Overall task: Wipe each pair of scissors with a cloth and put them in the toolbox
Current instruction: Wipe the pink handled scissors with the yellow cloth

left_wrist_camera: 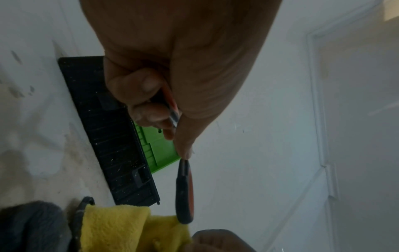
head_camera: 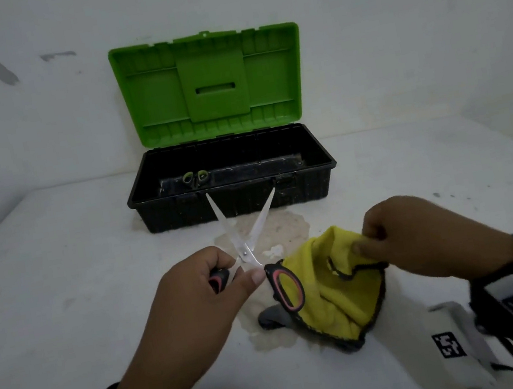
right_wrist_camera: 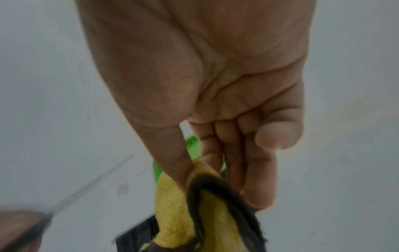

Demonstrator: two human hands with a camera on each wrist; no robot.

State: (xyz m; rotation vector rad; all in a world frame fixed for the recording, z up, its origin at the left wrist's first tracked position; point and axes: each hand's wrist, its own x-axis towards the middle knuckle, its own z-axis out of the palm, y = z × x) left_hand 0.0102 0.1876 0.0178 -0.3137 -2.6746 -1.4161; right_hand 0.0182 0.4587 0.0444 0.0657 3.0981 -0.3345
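My left hand [head_camera: 224, 276] grips one black-and-red handle of a pair of scissors [head_camera: 246, 230], whose two blades are spread in a V pointing at the toolbox [head_camera: 235, 198]. The other handle loop [head_camera: 285, 286] hangs free beside the yellow cloth [head_camera: 335, 289]. My right hand [head_camera: 373, 242] pinches the cloth's upper edge and lifts it off the table. In the left wrist view the fingers [left_wrist_camera: 138, 88] curl round the handle [left_wrist_camera: 171, 100]; the free loop [left_wrist_camera: 184, 192] hangs below. The right wrist view shows thumb and fingers [right_wrist_camera: 211, 156] pinching the cloth [right_wrist_camera: 172, 204]. A green-handled pair [head_camera: 195, 178] lies in the black toolbox.
The toolbox's green lid [head_camera: 210, 79] stands open against the white wall. A stained patch [head_camera: 274, 228] marks the white table in front of the box. A grey cloth part [head_camera: 271, 319] lies under the yellow cloth. A white device [head_camera: 456, 344] sits near my right wrist.
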